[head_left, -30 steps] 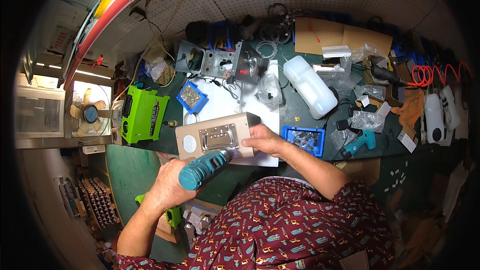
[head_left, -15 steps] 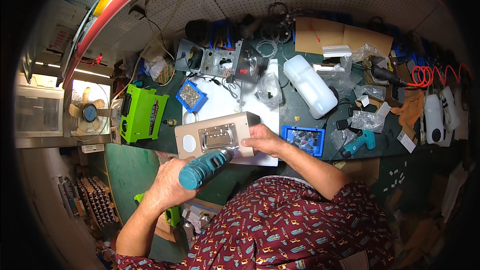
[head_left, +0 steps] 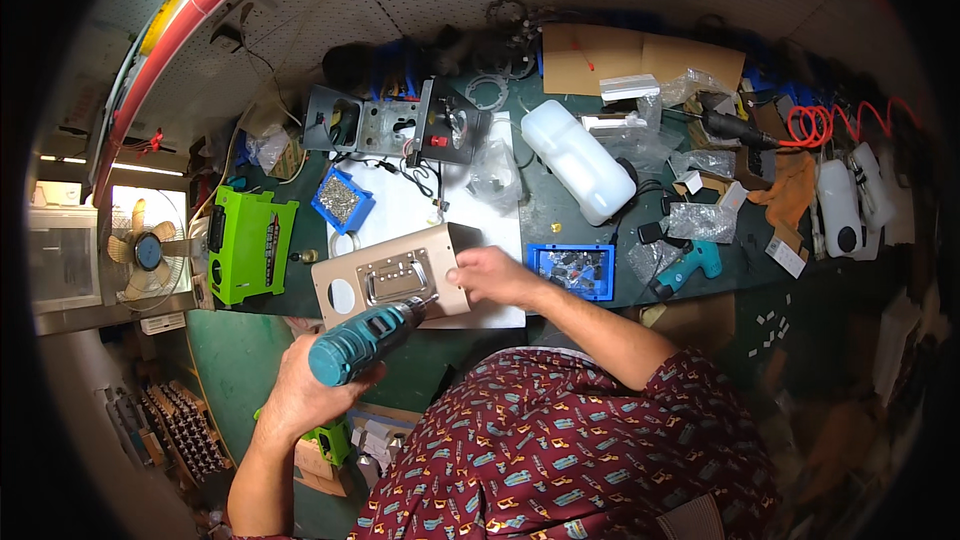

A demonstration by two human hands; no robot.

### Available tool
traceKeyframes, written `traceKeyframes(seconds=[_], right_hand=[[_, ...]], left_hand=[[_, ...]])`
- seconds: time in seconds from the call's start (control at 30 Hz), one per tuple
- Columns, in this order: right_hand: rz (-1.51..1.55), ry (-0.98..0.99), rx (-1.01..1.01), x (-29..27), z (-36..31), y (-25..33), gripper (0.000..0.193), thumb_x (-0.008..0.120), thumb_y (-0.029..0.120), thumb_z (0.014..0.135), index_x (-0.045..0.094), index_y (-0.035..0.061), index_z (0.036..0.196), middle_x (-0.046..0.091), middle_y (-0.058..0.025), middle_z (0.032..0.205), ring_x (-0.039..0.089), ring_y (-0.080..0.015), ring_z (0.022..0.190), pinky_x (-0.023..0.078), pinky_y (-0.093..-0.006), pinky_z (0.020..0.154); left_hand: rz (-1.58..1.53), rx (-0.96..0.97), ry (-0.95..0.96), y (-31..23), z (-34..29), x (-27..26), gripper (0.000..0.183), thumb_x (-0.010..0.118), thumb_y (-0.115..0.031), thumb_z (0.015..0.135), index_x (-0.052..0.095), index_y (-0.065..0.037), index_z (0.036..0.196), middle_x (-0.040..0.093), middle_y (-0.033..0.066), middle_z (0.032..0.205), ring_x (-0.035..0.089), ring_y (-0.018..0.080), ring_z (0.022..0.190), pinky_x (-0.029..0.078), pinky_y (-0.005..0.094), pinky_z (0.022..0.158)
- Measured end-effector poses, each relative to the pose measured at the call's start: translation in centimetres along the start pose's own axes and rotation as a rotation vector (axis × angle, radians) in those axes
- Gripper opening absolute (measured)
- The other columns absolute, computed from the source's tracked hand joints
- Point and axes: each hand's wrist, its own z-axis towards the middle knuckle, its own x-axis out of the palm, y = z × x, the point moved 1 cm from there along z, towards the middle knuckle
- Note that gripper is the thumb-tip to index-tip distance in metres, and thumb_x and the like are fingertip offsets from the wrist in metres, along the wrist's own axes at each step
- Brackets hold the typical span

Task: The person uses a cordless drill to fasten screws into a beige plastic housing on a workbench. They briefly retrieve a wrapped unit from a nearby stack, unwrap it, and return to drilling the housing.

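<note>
My left hand [head_left: 303, 387] is wrapped round the handle of a teal cordless drill [head_left: 352, 344]. The drill's nose points up and right, at the lower right of a recessed metal plate [head_left: 397, 281] on a beige metal housing [head_left: 437, 258]. Whether the bit touches a screw there is too small to tell. The housing lies tilted at the bench's front edge, with a round opening at its left. My right hand [head_left: 492, 278] grips the housing's right end, with the thumb on its front face and some fingertips hidden.
Behind the housing stand a blue tray of small screws [head_left: 343, 200] and an opened grey metal case [head_left: 390, 125] with wires. A green casing [head_left: 252, 245] is at left. To the right are a white plastic tank [head_left: 578, 160], a blue parts tray [head_left: 572, 272] and another teal drill [head_left: 690, 268].
The whole view has shifted, so everything sits further left. The drill stays at the plate's lower right, and my right hand remains at the housing's right end with its fingers slightly rearranged.
</note>
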Motion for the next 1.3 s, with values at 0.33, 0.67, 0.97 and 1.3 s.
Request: traceKeyframes(seconds=[0.33, 0.67, 0.97, 1.3], right_hand=[[-1.148, -0.395, -0.076, -13.1, -5.9, -8.7, 0.017, 0.068, 0.017, 0.092, 0.077, 0.0025, 0.094, 0.076, -0.0191, 0.099, 0.074, -0.0390, 0.084, 0.059, -0.0475, 0.076], [-1.532, -0.500, 0.142, -12.9, -2.6, -11.7, 0.017, 0.066, 0.014, 0.088, 0.078, 0.0017, 0.085, 0.075, -0.0241, 0.094, 0.074, -0.0433, 0.091, 0.058, -0.0547, 0.084], [-1.521, -0.456, 0.186, -12.5, -2.2, -11.2, 0.017, 0.064, 0.010, 0.089, 0.077, -0.0004, 0.087, 0.075, -0.0251, 0.099, 0.073, -0.0439, 0.097, 0.058, -0.0532, 0.089], [-1.392, -0.426, 0.206, -12.3, -2.8, -10.7, 0.015, 0.071, 0.016, 0.084, 0.071, 0.0020, 0.089, 0.074, -0.0234, 0.092, 0.071, -0.0454, 0.093, 0.057, -0.0510, 0.085]], left_hand=[[-0.298, -0.002, -0.139, 2.3, -2.4, 0.6, 0.033, 0.086, -0.012, 0.083, 0.074, -0.001, 0.112, 0.078, 0.0100, 0.095, 0.071, 0.0152, 0.082, 0.057, 0.0336, 0.077], [-0.402, -0.124, -0.336, 7.7, -4.0, 1.4, 0.035, 0.085, -0.016, 0.090, 0.073, -0.005, 0.120, 0.077, 0.0034, 0.110, 0.070, 0.0140, 0.097, 0.056, 0.0322, 0.090], [-0.558, -0.070, -0.394, 10.4, -2.0, 1.8, 0.035, 0.083, -0.011, 0.092, 0.071, -0.004, 0.124, 0.076, 0.0040, 0.110, 0.069, 0.0132, 0.098, 0.058, 0.0317, 0.091], [-0.560, -0.062, -0.392, 10.5, -1.7, 1.6, 0.034, 0.082, -0.008, 0.091, 0.071, -0.004, 0.124, 0.075, 0.0037, 0.109, 0.070, 0.0127, 0.097, 0.058, 0.0315, 0.090]])
